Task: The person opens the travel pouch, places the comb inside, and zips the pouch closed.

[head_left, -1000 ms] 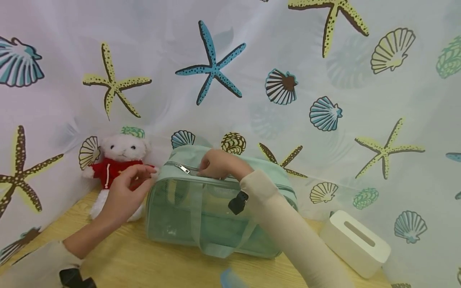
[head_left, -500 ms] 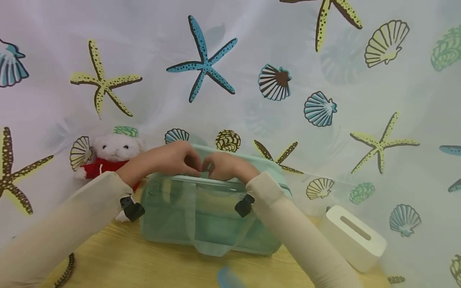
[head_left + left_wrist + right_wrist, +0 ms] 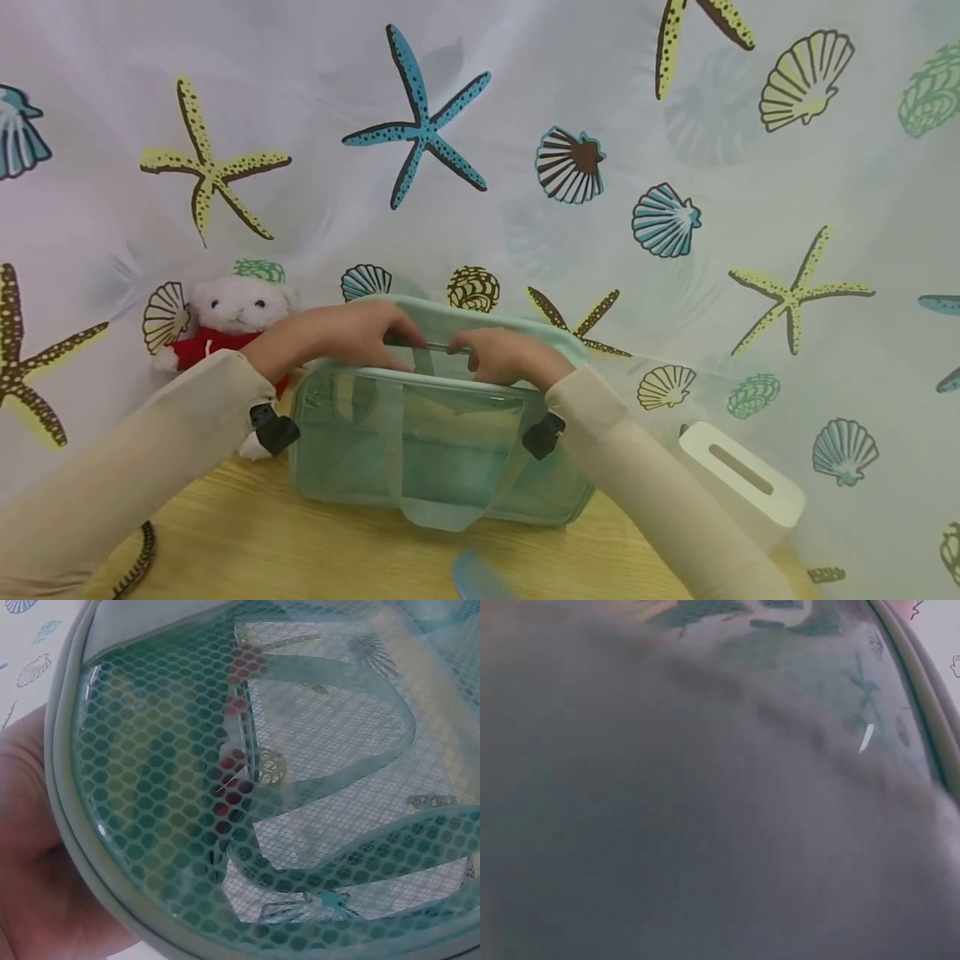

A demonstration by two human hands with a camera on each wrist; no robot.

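Observation:
A mint-green toiletry bag [image 3: 465, 458] with a see-through front and a looped handle [image 3: 438, 515] stands on the wooden table. Its top parts between front and back edges. From the left, my left hand [image 3: 363, 332] reaches to this top, thumb and index finger bent at the opening. Bent at the same top seam are the fingers of my right hand [image 3: 502, 357], a short gap away from the left. Bag parts hide some fingertips. In the left wrist view, the left hand [image 3: 37, 855] shows behind the bag's piped rim [image 3: 67, 787], beside green mesh.
A white plush bear [image 3: 238, 307] in a red top sits left of the bag, partly behind my left arm. A white tissue box [image 3: 746, 483] stands at right. A blue comb [image 3: 480, 577] lies in front. A shell-printed curtain [image 3: 510, 75] hangs behind.
My left hand has come from beside the bear to the bag's top. My right hand has shifted right, its fingers drawing away from the left hand, and the top now parts wider.

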